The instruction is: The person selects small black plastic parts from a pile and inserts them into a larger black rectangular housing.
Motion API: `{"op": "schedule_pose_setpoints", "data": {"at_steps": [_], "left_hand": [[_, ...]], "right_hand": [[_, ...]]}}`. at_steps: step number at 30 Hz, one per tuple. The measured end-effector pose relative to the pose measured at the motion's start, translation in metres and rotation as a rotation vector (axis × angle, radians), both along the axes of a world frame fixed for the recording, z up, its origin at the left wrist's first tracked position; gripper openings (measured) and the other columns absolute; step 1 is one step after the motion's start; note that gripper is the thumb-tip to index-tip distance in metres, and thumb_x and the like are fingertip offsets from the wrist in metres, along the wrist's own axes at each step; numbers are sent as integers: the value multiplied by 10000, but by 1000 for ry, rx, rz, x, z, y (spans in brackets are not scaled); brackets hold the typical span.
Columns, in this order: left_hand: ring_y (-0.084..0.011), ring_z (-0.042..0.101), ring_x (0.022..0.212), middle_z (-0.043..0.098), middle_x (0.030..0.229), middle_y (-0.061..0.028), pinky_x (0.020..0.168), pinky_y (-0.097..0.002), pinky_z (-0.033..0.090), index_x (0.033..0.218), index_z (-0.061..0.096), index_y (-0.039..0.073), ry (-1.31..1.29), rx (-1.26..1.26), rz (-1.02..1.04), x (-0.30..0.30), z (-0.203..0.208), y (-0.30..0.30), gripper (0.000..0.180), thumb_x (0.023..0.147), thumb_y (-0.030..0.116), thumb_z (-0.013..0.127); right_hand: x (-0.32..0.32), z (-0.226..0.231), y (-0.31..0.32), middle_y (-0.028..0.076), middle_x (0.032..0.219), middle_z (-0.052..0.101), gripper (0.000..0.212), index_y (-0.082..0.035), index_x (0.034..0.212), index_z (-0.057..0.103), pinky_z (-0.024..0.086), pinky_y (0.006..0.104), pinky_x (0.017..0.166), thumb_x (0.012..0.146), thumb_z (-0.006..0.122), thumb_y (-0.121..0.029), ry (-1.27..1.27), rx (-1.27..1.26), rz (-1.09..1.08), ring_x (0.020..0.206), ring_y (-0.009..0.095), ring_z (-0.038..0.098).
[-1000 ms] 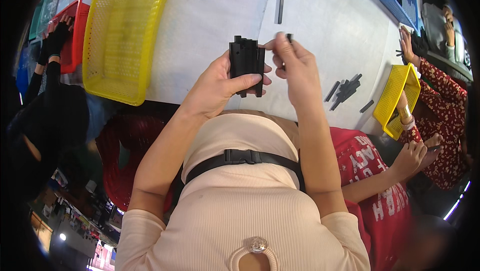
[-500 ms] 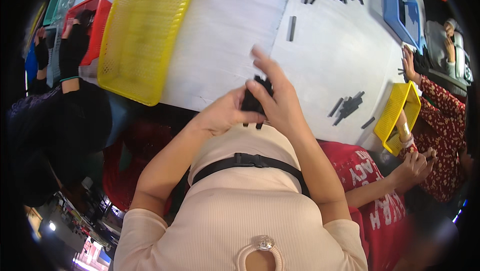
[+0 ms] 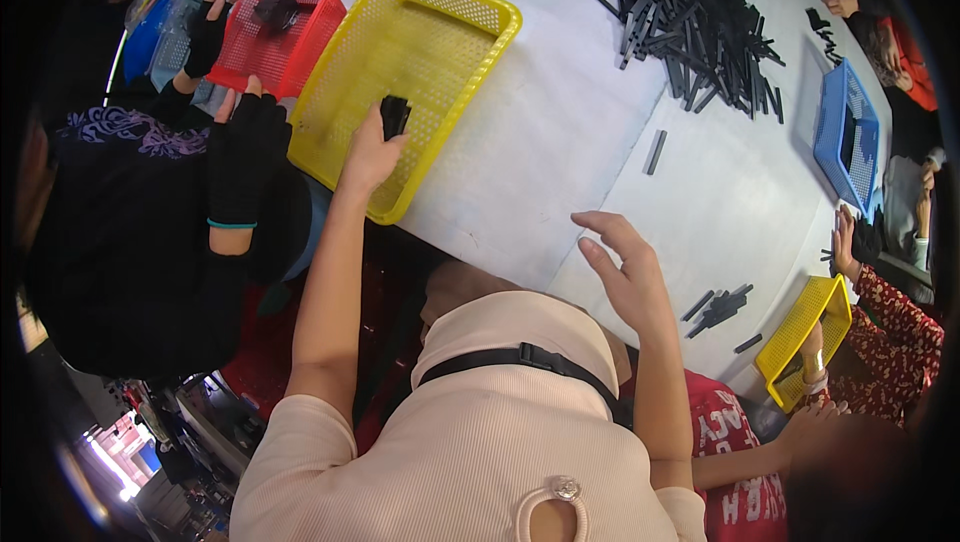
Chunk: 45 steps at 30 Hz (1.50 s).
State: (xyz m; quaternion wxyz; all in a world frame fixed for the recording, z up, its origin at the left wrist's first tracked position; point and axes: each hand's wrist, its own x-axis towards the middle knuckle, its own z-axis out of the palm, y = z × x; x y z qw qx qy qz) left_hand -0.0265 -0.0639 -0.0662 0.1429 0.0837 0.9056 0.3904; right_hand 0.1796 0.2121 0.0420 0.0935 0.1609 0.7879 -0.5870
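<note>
My left hand is closed round a bundle of short black strips, held over the yellow basket. No other strips show in that basket. My right hand is open above the near table edge, thumb and fingers apart with nothing between them. Ahead of it, a single black strip lies alone on the white table. To its right sits a small group of black strips.
A large pile of black strips covers the far table. At left a person in black gloves works by a red basket. On the right stand a blue basket and a smaller yellow basket, beside a person in patterned sleeves.
My hands were together around the black strips before my belly. The left has carried the bundle leftward over the yellow basket; the right has let go and opened. The view has turned left.
</note>
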Motion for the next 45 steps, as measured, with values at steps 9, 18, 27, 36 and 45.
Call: {"op": "schedule_pose_setpoints", "data": {"at_steps": [9, 18, 27, 36, 45], "left_hand": [[-336, 548, 932, 572, 972, -200, 788, -368, 429, 1060, 502, 5, -219, -248, -77, 15, -64, -22, 446, 644, 47, 660], [-322, 556, 946, 562, 1035, -220, 792, -357, 441, 1114, 468, -65, -222, -325, -160, 15, -40, -23, 522, 677, 113, 692], [-309, 559, 947, 539, 1093, -212, 801, -333, 445, 1166, 455, -41, -113, -375, -56, 27, 74, 47, 399, 783, 28, 539], [-295, 573, 896, 586, 976, -185, 803, -345, 434, 1022, 547, -44, 92, -84, -236, 48, 94, 137, 228, 815, 25, 484], [-318, 559, 948, 586, 992, -179, 830, -347, 430, 1011, 565, -13, 8, -70, -392, 60, 86, 188, 223, 802, 20, 494]], "right_hand": [[4, -13, 3, 130, 1020, 560, 215, -17, 1011, 572, 430, 338, 814, 836, 536, -137, 26, 1, -46, 941, 293, 546], [6, -17, 11, 133, 1024, 560, 220, -23, 1004, 577, 432, 349, 810, 840, 529, -162, 24, -13, -97, 943, 293, 544], [-14, -60, 106, 134, 938, 594, 228, -30, 993, 602, 456, 320, 754, 813, 565, -165, 30, 119, -285, 856, 249, 576], [-98, -150, 306, 119, 990, 565, 269, -57, 959, 599, 431, 375, 794, 705, 624, -139, 161, 761, -651, 936, 294, 524], [-151, -164, 360, 76, 1046, 566, 459, -112, 972, 615, 320, 449, 876, 662, 641, -449, -209, 934, -447, 1044, 263, 457]]}}
